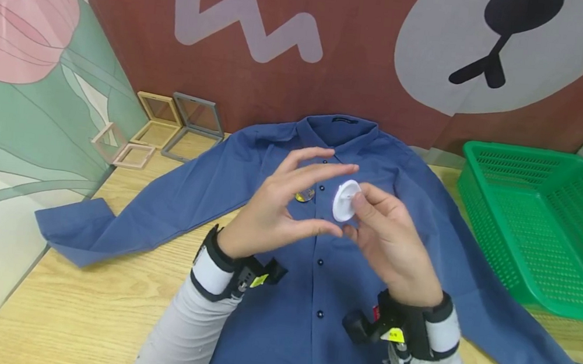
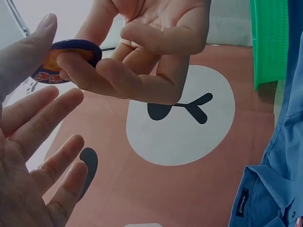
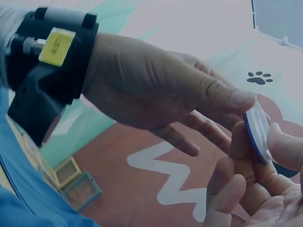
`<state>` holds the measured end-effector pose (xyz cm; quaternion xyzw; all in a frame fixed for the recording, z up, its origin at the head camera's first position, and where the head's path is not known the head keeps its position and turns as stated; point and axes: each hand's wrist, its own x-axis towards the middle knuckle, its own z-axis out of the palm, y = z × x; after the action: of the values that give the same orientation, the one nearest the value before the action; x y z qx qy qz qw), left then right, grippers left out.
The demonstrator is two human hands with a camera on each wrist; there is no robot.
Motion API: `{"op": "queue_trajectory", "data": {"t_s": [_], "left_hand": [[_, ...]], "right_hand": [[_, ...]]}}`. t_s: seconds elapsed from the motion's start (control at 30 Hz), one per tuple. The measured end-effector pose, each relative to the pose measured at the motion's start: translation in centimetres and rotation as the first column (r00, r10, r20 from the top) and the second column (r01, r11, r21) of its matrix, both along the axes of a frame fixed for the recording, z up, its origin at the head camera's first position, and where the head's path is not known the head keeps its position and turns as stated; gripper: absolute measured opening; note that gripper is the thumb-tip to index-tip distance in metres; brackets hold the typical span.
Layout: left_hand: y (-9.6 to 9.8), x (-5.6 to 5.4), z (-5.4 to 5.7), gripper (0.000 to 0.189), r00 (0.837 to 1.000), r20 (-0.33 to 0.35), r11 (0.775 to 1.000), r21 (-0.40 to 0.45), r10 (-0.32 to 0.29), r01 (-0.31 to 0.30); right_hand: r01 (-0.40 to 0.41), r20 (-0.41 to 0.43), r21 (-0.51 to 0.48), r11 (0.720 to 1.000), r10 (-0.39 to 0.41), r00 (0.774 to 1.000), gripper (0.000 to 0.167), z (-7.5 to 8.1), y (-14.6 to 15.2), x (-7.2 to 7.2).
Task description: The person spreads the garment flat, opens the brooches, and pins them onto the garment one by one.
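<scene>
My right hand (image 1: 388,238) pinches a round pin-back badge (image 1: 344,202) between thumb and fingers. Its white back shows in the head view, while the left wrist view shows its printed front (image 2: 71,51) in dark blue and orange. My left hand (image 1: 281,201) is spread in a wide C around the badge's left side, thumb tip close to its lower edge. Both hands are above a blue button-up shirt (image 1: 277,333) laid out on the table, collar away from me. A second round badge (image 1: 304,195), partly yellow, is on the shirt's chest, left of the buttons.
A green plastic basket (image 1: 529,287) stands at the right, near the shirt's sleeve. At the back left are hinged frames: a yellow one (image 1: 156,134), a grey one (image 1: 197,117) and a pale pink one (image 1: 133,156). A brown printed backdrop (image 1: 354,82) rises behind the table.
</scene>
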<state>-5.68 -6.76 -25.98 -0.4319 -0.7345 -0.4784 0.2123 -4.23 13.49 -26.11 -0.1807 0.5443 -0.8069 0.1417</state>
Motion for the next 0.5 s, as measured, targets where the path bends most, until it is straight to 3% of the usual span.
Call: {"op": "queue_trajectory", "data": {"t_s": [0.27, 0.4, 0.5], "left_hand": [[0.24, -0.16, -0.23, 0.064, 0.999, -0.040, 1.000, 0.014, 0.007, -0.006], [0.37, -0.33, -0.46, 0.060, 0.999, -0.046, 1.000, 0.016, 0.009, -0.008], [0.23, -0.48, -0.57, 0.058, 0.999, -0.041, 1.000, 0.010, 0.017, -0.017]], "right_hand": [[-0.084, 0.037, -0.053, 0.995, 0.086, 0.996, 0.018, -0.22, -0.06, -0.27], [-0.097, 0.055, -0.074, 0.993, 0.101, 0.993, 0.020, -0.39, -0.13, -0.45], [-0.077, 0.060, -0.036, 0.996, 0.079, 0.995, 0.022, -0.50, -0.08, -0.68]]}}
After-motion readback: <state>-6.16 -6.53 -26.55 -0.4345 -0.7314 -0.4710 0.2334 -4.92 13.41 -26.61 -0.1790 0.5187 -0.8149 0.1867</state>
